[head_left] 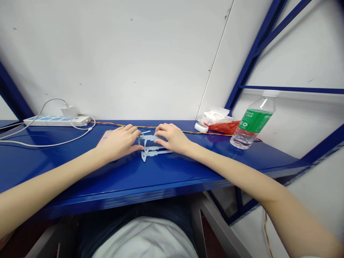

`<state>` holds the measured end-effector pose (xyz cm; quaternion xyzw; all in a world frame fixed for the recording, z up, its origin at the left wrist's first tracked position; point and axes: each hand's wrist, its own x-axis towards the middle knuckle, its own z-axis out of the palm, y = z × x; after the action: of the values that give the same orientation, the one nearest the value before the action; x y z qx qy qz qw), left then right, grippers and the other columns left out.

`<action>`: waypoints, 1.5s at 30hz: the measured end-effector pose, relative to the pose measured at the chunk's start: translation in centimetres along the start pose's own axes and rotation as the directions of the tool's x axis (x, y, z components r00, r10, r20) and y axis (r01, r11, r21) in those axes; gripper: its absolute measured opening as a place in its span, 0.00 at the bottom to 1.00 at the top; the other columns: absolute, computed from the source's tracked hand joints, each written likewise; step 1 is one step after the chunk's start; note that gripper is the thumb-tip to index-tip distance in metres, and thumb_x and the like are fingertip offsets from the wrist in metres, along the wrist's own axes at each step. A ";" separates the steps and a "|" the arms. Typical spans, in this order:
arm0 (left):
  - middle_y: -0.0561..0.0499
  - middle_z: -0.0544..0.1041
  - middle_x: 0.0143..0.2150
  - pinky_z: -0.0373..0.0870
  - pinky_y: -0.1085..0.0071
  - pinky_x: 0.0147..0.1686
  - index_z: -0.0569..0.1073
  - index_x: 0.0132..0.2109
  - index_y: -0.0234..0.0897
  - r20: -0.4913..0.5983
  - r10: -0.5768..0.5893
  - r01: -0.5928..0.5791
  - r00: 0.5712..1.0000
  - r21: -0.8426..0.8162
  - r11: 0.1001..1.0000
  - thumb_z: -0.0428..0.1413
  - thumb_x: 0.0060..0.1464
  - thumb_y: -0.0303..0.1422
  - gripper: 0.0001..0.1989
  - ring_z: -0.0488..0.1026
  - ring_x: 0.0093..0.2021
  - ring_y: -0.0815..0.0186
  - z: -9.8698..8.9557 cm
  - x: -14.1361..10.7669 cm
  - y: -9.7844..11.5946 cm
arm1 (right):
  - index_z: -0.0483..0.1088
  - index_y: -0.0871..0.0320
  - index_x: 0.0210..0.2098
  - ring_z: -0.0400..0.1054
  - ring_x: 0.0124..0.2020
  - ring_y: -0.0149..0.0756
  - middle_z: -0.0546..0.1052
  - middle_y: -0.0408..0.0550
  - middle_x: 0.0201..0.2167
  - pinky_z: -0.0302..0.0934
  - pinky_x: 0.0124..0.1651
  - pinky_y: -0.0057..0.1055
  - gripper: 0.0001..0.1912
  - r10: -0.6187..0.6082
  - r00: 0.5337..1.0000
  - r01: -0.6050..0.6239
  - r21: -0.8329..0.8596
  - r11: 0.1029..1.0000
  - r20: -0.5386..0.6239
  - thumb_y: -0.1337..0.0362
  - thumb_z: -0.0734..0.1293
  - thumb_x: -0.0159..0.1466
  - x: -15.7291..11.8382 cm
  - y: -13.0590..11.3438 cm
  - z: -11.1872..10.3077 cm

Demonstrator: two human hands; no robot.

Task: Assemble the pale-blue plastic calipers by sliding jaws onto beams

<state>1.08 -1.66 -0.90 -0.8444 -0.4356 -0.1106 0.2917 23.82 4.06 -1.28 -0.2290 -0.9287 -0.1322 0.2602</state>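
Note:
A pale grey caliper [149, 137] lies between my two hands, just over the blue table top. My right hand [174, 138] pinches its beam end between thumb and fingers. At the jaw end is my left hand [120, 143], fingertips and thumb closed round the jaws; the exact contact is partly hidden. Two more calipers of the same kind sit nearer me, one [154, 148] under the held one and another [157, 153] in front of it. Part of a further pale piece [146, 132] shows behind. A phone [104, 138] rests partly under my left hand.
A power strip [53, 121] with a white charger [69, 111] and cable is at the back left. Thin red and yellow wires [188, 132] run along the back. On the right are a water bottle [254, 120], a tissue pack [215, 116], a red bag [224, 127] and a white oval object [201, 127].

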 end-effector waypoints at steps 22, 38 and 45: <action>0.43 0.75 0.40 0.69 0.61 0.44 0.71 0.43 0.32 0.000 0.056 -0.056 0.998 -0.080 0.995 0.49 0.58 0.46 0.20 0.71 0.46 0.55 -0.1 0.0 0.2 | 0.73 0.60 0.35 0.68 0.41 0.36 0.75 0.50 0.40 0.55 0.44 0.34 0.08 -0.013 0.999 0.012 -0.022 1.000 -0.032 0.61 0.65 0.63 -0.1 0.0 0.1; 0.51 0.74 0.37 0.66 0.69 0.38 0.67 0.34 0.39 0.220 -0.260 0.319 0.940 -0.297 0.900 0.47 0.53 0.36 0.07 0.71 0.38 0.63 -2.0 0.4 1.6 | 0.72 0.59 0.35 0.66 0.38 0.35 0.75 0.50 0.38 0.55 0.43 0.34 0.09 -0.211 0.969 0.193 -0.144 0.971 -0.126 0.60 0.64 0.64 -0.1 -0.6 0.2; 0.52 0.75 0.34 0.65 0.70 0.36 0.65 0.32 0.39 0.265 -0.323 0.395 0.909 -0.293 0.871 0.48 0.50 0.34 0.04 0.72 0.37 0.62 -2.5 0.7 2.4 | 0.73 0.59 0.36 0.65 0.39 0.37 0.75 0.51 0.40 0.56 0.43 0.35 0.09 -0.263 0.951 0.229 -0.202 0.952 -0.161 0.61 0.63 0.64 0.0 -1.0 0.4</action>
<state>3.59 -3.71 0.47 -0.7926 -0.5876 -0.1479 0.0686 23.17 3.37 -1.76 -0.1203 -0.9057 -0.2683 0.3055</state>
